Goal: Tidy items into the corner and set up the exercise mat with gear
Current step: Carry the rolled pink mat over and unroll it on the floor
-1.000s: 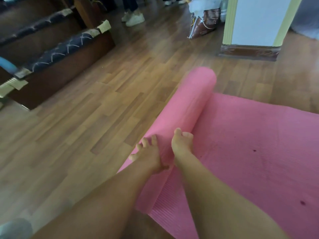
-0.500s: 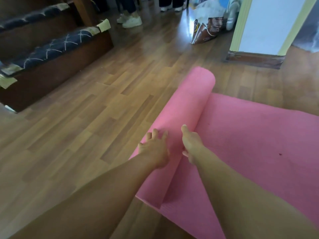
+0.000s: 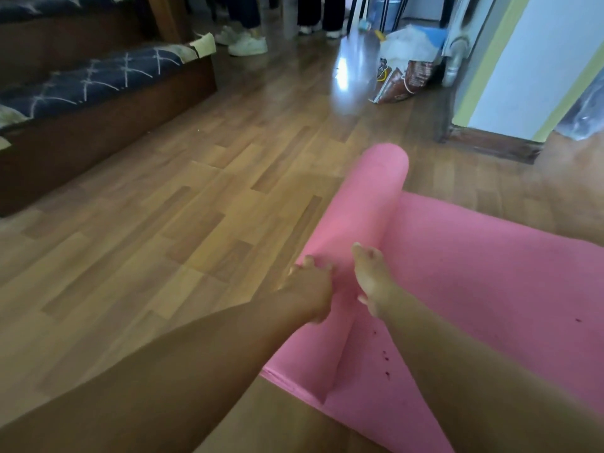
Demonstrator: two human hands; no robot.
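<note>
The pink mat [image 3: 474, 289] lies partly unrolled on the wooden floor [image 3: 163, 240], its rolled part [image 3: 362, 217] running away from you at the flat sheet's left edge. Going left to right: a dark bench with a patterned cushion [image 3: 91, 80] stands along the far left. Your left hand [image 3: 307, 289] presses on the roll's left side, fingers curled over it. Your right hand [image 3: 372, 279] lies flat against its right side, fingers loose. A brown bag [image 3: 402, 83] sits beyond.

Pink exercise mat [image 3: 474, 273] lies half-unrolled on wooden floor [image 3: 163, 240].
</note>
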